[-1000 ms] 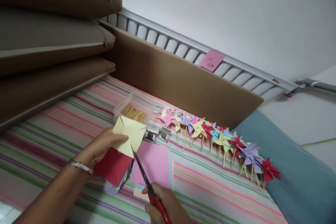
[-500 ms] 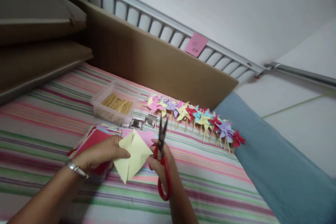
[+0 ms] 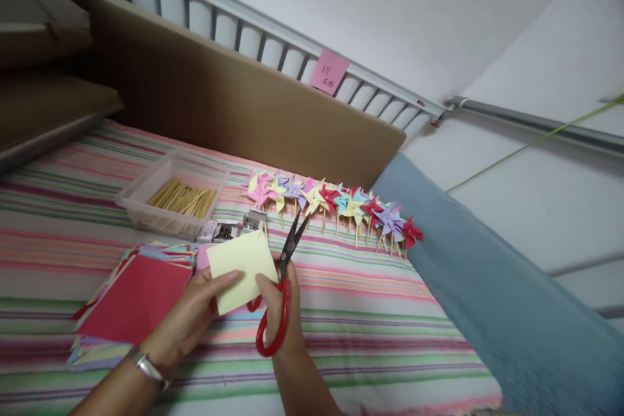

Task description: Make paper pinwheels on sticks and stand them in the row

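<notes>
My left hand (image 3: 192, 315) grips a pale yellow square of paper (image 3: 236, 260) at its left side, thumb on top. A short slit shows near the paper's top right corner. Red-handled scissors (image 3: 283, 263) are in my right hand (image 3: 287, 318), their dark blades pointing up and slightly apart. My right thumb also presses on the paper's right edge. Left of my hands lies a stack of coloured paper squares (image 3: 136, 299), a red sheet on top. A pink sheet (image 3: 202, 258) lies partly hidden behind the yellow paper.
A clear plastic box (image 3: 170, 222) holds several wooden sticks. Beside it stand small boxes (image 3: 225, 231) of metal pieces. Several paper pinwheels (image 3: 353, 206) on sticks line the back of the striped cloth (image 3: 390, 325). A brown board (image 3: 244, 101) rises behind; folded cardboard (image 3: 53, 101) is at left.
The yellow paper has turned in my hands from a diamond angle to nearly square-on. My right thumb has come onto its edge. The camera view has shifted right.
</notes>
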A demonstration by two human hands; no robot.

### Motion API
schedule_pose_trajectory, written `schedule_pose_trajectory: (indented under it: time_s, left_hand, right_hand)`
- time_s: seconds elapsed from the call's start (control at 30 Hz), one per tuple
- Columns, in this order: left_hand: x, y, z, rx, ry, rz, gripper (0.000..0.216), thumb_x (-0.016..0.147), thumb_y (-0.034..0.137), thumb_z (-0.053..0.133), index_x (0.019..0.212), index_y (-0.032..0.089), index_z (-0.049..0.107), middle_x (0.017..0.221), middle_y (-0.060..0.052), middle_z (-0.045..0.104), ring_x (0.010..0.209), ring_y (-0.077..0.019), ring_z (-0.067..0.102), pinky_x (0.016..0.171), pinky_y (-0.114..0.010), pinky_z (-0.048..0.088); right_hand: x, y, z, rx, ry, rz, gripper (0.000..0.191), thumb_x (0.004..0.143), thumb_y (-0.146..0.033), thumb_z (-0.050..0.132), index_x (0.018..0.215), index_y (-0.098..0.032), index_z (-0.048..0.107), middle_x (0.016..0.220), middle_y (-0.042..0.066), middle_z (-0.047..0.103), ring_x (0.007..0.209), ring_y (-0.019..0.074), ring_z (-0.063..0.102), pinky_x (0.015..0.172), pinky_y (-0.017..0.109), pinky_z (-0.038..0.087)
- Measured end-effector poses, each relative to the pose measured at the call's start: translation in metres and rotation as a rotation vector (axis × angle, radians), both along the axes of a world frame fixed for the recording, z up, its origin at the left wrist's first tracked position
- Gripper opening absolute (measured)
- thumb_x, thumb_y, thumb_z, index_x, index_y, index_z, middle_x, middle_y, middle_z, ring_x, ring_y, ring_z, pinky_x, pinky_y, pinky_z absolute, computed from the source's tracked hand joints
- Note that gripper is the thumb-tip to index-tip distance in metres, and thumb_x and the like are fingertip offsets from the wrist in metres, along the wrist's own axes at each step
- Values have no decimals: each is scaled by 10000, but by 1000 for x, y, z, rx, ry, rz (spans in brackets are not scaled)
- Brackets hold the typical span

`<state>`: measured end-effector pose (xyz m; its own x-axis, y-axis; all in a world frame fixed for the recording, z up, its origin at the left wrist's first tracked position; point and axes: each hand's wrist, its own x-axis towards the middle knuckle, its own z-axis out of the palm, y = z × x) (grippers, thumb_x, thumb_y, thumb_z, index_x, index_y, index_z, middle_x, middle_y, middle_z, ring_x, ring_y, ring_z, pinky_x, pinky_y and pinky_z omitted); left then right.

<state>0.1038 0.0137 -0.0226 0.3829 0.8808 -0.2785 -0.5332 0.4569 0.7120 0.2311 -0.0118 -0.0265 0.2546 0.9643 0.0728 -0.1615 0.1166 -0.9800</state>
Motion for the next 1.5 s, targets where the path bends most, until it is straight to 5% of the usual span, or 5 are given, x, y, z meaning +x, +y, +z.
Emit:
schedule_pose_trajectory:
  time_s: [0.17, 0.33, 0.6, 0.97, 1.5]
  left_hand:
    - [1, 4, 0, 72, 57, 154, 491, 674, 260, 739, 1134, 124, 636, 1038, -116, 718, 945, -274, 662, 834, -337, 505]
    - [-49, 31, 6, 87, 217, 267, 454, 604, 244, 776, 1023, 97, 680, 915, -116, 745, 849, -278, 687, 748, -326, 534]
    - [-111, 44, 18, 20, 333, 206, 365, 559, 202, 790, 900, 93, 717, 774, -106, 753, 680, -246, 696, 653, -302, 539]
    - [-122, 32, 26, 73, 304, 71, 303, 587, 210, 763, 867, 97, 735, 829, -114, 753, 741, -273, 698, 706, -328, 525]
    - [-117, 35, 21, 79, 318, 67, 310, 590, 176, 755, 888, 95, 734, 801, -113, 753, 740, -264, 693, 700, -319, 527]
  right_hand:
    - [-13, -3, -2, -49, -45, 16, 261, 776, -219, 575, 1024, -202, 498, 746, -29, 560, 530, 84, 476, 491, 200, 397]
    - [-15, -8, -5, -154, -183, 210, 293, 770, -224, 575, 1056, -193, 517, 686, -36, 509, 572, 107, 493, 516, 211, 396]
    - [-17, -20, -6, -271, -525, 588, 332, 795, -373, 579, 1053, -167, 612, 646, -24, 483, 559, 110, 436, 527, 224, 358]
    - [-30, -27, 15, -397, -612, 612, 299, 785, -379, 577, 962, -148, 645, 741, 10, 570, 647, 133, 476, 569, 210, 381]
    - [-26, -21, 6, -441, -645, 625, 305, 749, -359, 621, 970, -151, 651, 725, 11, 558, 661, 154, 496, 599, 242, 385]
